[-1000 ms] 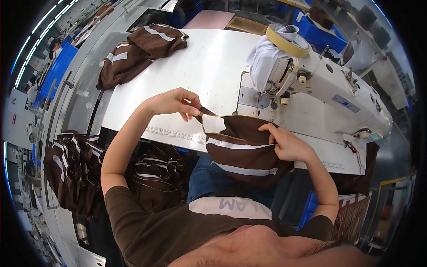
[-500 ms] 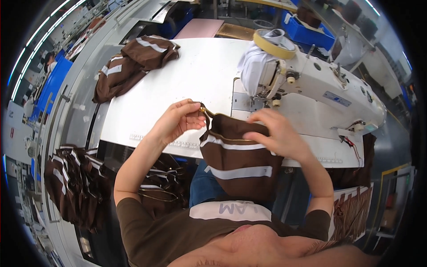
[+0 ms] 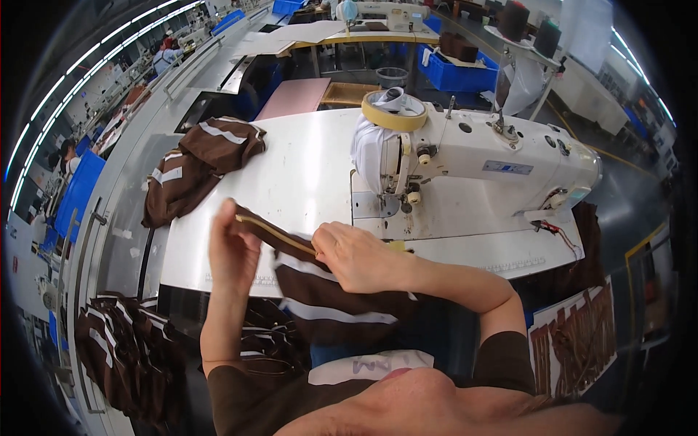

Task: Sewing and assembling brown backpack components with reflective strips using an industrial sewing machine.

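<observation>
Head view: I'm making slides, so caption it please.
Left hand and right hand hold white-striped brown fabric near a white sewing machine.

Left hand (image 3: 234,248) is upright left of centre, fingertips (image 3: 227,211) blurred; right hand (image 3: 358,256) curls mid-frame, its forearm (image 3: 462,282) slanting from lower right.

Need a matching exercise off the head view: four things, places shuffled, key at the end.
Things
1. Left hand
2. Yellow ring
3. Right hand
4. Pink board

Places
A. Beyond the far edge of the white tabletop
B. Gripping the gold-lined brown strip, on the side nearer the sewing machine
C. Gripping the left end of that strip
D. On top of the sewing machine

Pairs: 1-C, 2-D, 3-B, 4-A
</observation>
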The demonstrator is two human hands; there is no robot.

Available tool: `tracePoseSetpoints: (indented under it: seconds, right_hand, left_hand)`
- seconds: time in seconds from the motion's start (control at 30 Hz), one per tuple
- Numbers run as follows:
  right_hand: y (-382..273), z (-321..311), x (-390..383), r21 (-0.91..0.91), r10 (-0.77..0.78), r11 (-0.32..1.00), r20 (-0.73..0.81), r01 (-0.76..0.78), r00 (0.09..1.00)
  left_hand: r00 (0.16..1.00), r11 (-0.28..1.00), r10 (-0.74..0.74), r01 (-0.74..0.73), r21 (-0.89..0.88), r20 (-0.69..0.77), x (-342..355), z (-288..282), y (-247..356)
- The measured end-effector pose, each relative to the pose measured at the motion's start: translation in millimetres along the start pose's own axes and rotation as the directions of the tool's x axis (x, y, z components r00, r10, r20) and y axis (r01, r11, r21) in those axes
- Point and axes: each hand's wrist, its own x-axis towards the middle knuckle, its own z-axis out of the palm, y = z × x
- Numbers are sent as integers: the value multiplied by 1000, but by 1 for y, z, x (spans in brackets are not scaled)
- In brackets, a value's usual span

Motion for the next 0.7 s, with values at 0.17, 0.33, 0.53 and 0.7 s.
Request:
tracePoseSetpoints:
  seconds: [0.17,0.33,0.53,0.7]
  right_hand:
    - [3,-15,35,-75,20,997,-180,-34,983]
    - [-34,-2,63,411,217,905,-235,-105,948]
    - [-48,-3,90,567,311,818,-292,-98,904]
    - [-39,-15,102,747,327,665,-293,2,898]
  left_hand:
    - [947,953,244,-274,130,207,-1,37,18]
    - [911,876,106,-276,396,399,-12,60,42]
    - [887,461,1,-410,787,461,-8,93,74]
    - [864,555,157,-477,681,478,10,103,92]
